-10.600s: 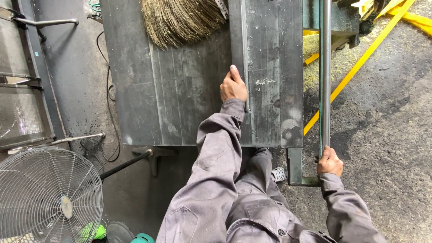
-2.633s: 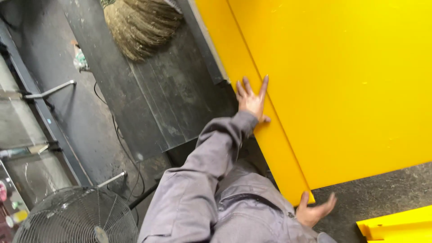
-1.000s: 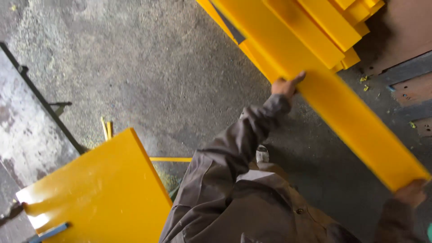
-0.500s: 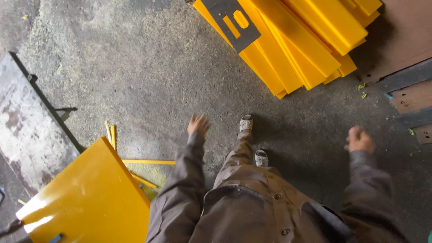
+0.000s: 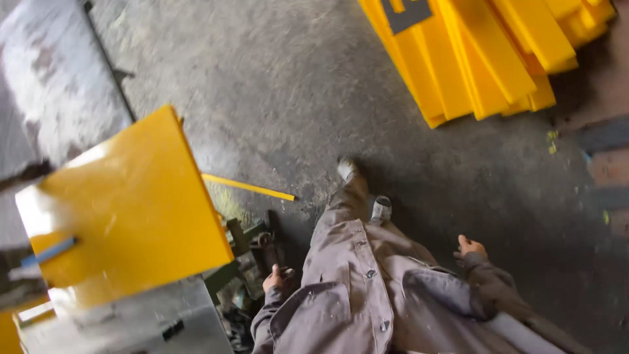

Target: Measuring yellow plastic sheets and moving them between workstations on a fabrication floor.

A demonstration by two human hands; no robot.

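Between yellow panel (image 5: 131, 210) edge and stacked yellow boards (image 5: 485, 59), bare concrete floor (image 5: 275, 92), both hands empty, left hand (image 5: 274, 278), right hand (image 5: 470, 247), loosely open.

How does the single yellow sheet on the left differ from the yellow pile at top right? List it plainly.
The single yellow sheet is one broad, square-looking panel, while the yellow pile holds many long, narrow panels.
The sheet rests raised on a grey machine; the pile lies on the concrete floor.
The pile carries a dark grey plate on top; the sheet does not.
Both are the same bright yellow, and neither hand touches them.
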